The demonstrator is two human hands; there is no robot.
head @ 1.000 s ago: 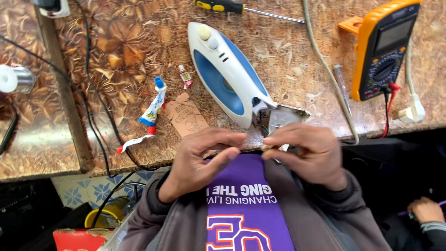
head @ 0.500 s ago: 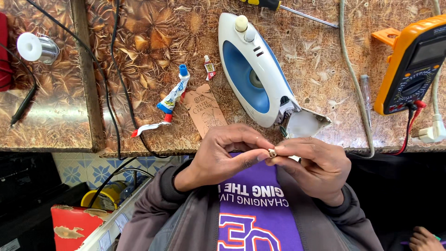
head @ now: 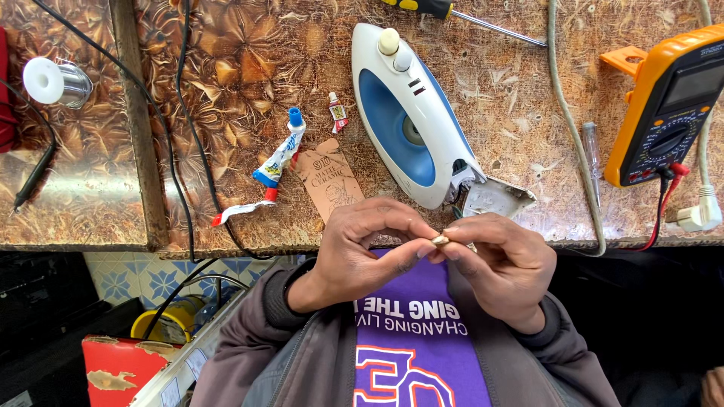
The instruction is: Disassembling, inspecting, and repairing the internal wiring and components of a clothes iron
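My left hand and my right hand meet in front of my chest, just below the bench edge. Between their fingertips they pinch a small brass-coloured metal part. Just above the hands a white and blue clothes iron lies on the bench, its rear cover hanging open at the near end.
An orange multimeter with red and black leads sits at the right, a tester screwdriver and grey cable beside it. A squeezed glue tube, small tube, card tag, solder spool and yellow-handled screwdriver lie about.
The view has shifted so the bench sits further right and up in frame. My hands have stayed together at the bench edge, turning the small part between the fingertips.
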